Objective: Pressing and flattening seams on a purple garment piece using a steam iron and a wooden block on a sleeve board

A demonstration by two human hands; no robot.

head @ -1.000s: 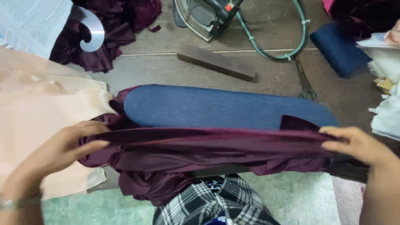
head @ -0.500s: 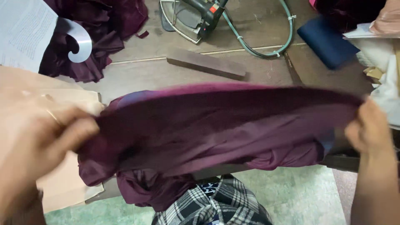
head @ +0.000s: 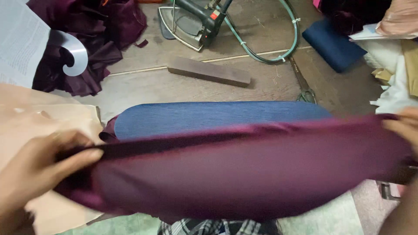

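A long piece of maroon satin fabric [head: 244, 174] is stretched between both hands across the front of the view. My left hand [head: 39, 169] pinches its left end, and my right hand [head: 402, 128] grips its right end at the frame's edge. Behind the fabric lies a long blue padded pressing board [head: 209, 116], its near side covered by the cloth. The fabric is motion-blurred.
On the brown table [head: 143, 87] sit an iron [head: 191, 21] with a green hose [head: 278, 54], a wooden block [head: 209, 72], scissors [head: 302, 85], a dark blue pad [head: 333, 43], and a maroon cloth pile [head: 87, 39] with a white curve template [head: 72, 56]. Beige paper [head: 48, 126] lies left.
The fabric was lifted over the blue board half a second ago, hiding it; now it is pulled back toward me and drawn taut, and the board's top shows again.
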